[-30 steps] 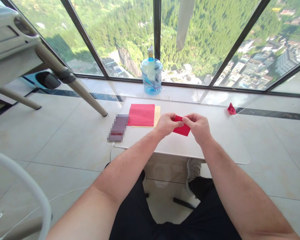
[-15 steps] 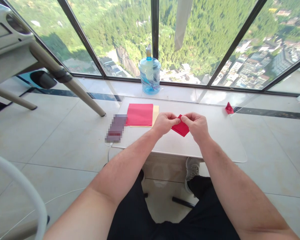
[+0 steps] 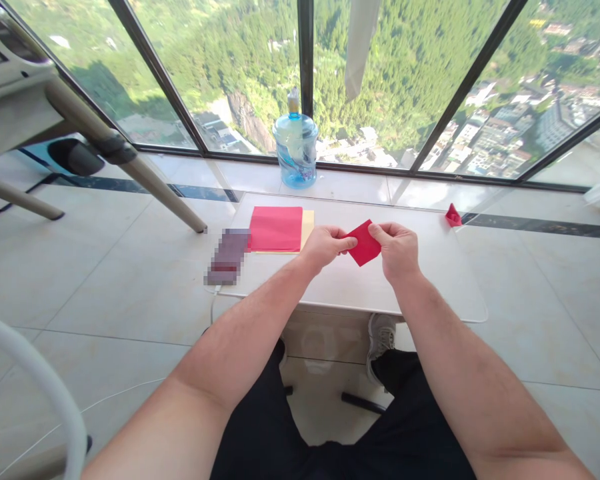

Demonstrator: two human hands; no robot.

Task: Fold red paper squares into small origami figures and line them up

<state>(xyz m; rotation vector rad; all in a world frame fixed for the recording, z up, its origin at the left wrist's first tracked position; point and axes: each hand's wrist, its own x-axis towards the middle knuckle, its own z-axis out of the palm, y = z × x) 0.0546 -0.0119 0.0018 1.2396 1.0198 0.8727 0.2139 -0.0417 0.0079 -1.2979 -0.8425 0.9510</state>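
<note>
Tabletop [image 3: 445, 267]: white, before the water jug [image 3: 296, 153]
Left hand [image 3: 325, 245], right hand [image 3: 400, 252]: both pinching tilted red paper [image 3: 365, 245]
Change: grips spread wider, baring more paper face

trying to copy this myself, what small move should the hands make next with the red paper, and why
Perhaps the right hand should slide its thumb down the right edge of the folded red paper, firming it. The left hand pinches the left corner, which should steady it; the right one pinches the upper right side, and the bottom corner is free.
</note>
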